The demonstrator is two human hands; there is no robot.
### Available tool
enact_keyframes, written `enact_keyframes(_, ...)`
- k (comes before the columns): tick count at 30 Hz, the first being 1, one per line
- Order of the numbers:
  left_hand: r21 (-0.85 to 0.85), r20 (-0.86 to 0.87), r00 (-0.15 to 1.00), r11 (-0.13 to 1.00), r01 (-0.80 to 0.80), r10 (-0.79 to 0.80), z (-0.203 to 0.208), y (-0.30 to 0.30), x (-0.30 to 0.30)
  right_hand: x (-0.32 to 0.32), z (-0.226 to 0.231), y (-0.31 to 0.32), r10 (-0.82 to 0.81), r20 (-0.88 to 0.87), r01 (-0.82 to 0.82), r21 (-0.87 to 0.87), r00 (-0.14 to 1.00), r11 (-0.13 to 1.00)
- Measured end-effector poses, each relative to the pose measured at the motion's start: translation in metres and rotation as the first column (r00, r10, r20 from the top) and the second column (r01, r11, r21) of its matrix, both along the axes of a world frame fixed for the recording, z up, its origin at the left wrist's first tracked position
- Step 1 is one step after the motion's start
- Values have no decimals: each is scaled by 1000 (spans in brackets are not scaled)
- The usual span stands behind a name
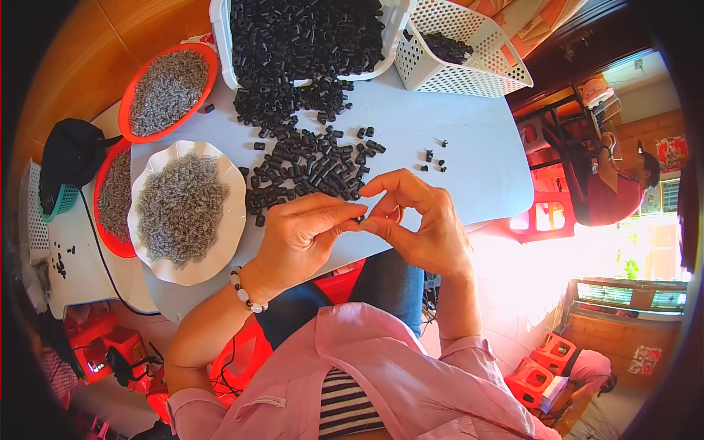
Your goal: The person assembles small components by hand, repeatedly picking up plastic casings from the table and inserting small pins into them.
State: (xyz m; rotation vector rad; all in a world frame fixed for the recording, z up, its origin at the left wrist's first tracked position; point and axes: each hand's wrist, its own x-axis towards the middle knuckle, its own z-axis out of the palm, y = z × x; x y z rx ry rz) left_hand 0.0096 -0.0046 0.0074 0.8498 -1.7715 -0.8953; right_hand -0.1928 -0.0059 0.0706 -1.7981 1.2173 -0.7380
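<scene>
My left hand [304,229] and my right hand [422,224] meet over the table's near edge, fingertips pinched together. Between them is a small dark piece [359,218], mostly covered by the fingers. Just beyond lies a loose heap of small black plastic tubular parts [312,165], spilling from a white tub [224,45] filled with more of them. To the left, a scalloped white plate [238,192] holds many small greyish metallic-looking pieces [183,209].
Two red bowls, one behind the plate [213,62] and one left of it [105,167], hold similar grey pieces. A white perforated basket [469,79] stands at the back right. Several tiny black parts [431,156] lie on the pale table [477,139]. Other people [616,187] sit at right.
</scene>
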Motion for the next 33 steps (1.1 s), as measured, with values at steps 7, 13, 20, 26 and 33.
enact_keyframes(7, 93, -60, 996, 993, 69, -63, 4, -1, -2, -2, 6, -5, 20, 40, -24, 99, 999, 995)
enact_keyframes(13, 210, -112, 990, 972, 110, -88, 0, 0, -1, 1, 1, 0, -7, -30, 6, -32, 1000, 999)
enact_keyframes(20, 118, -66, 996, 991, 67, -59, -2, 0, -2, 6, 0, 4, -106, -78, 108, 19, 991, 994)
enact_keyframes(26, 283, -205, 975, 949, 138, -81, -4, -1, -3, -4, -15, -17, -88, 66, 69, 243, 994, 968)
enact_keyframes(33, 489, -392, 918, 858, 157, 56, -5, -4, 2, 13, -30, -78, -184, -20, 183, -61, 983, 981)
